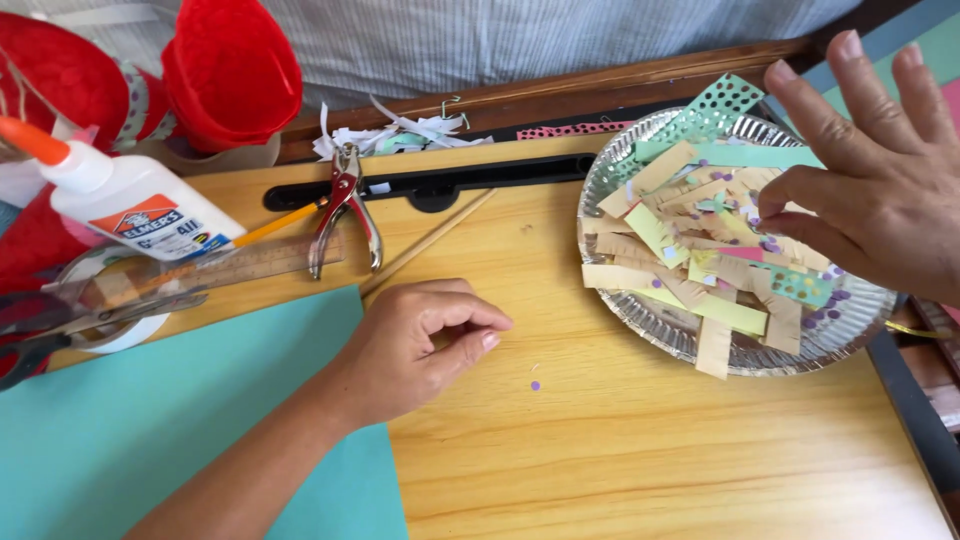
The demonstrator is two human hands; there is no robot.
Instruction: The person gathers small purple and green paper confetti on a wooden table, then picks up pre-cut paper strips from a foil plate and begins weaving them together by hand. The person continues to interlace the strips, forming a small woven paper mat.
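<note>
My right hand (880, 190) spreads open fingers over the round silver foil plate (860, 325) of paper strips (700, 260); beside it, my left hand (420, 345) rests loosely curled, empty.

You look down on a light wooden table (620, 450); its darker wooden rim (560, 90) runs at twelve o'clock, evenly lit.

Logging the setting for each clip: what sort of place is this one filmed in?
Most likely a craft table at home or in a classroom. A white glue bottle, a hole punch and a foil plate of cut paper strips lie on the wooden tabletop.
</note>
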